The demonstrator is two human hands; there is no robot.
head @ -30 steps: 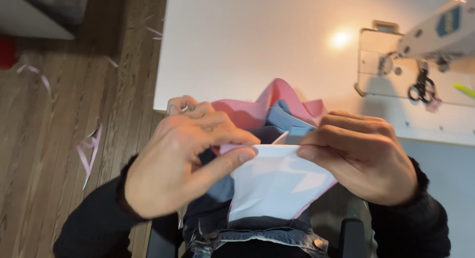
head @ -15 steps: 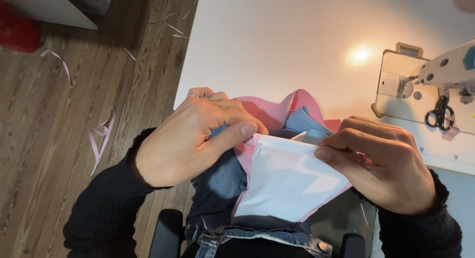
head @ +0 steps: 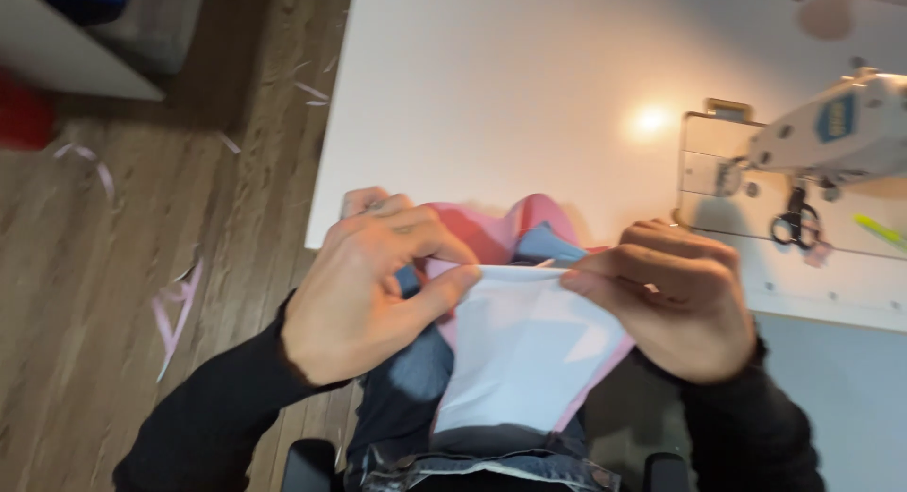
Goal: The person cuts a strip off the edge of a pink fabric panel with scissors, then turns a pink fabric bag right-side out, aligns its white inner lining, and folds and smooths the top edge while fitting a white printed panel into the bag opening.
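Note:
My left hand (head: 373,284) and my right hand (head: 675,298) both pinch the top edge of a white fabric piece (head: 524,350) and hold it stretched between them, over my lap. Its underside and side edges show pink. Behind it lies bunched pink fabric (head: 515,223) with a blue piece (head: 548,245), at the near edge of the white table (head: 491,95). Both arms wear black sleeves. Blue denim (head: 406,379) lies under the white piece.
A white sewing machine (head: 831,124) stands at the right on the table, its lamp glowing on the tabletop. Black scissors (head: 795,223) hang near its needle. Pink fabric strips (head: 175,308) litter the wooden floor on the left. A red object (head: 24,114) sits at far left.
The view has shifted, so the floor fills more of the left. My hands have spread slightly apart, pulling the white fabric's top edge straighter.

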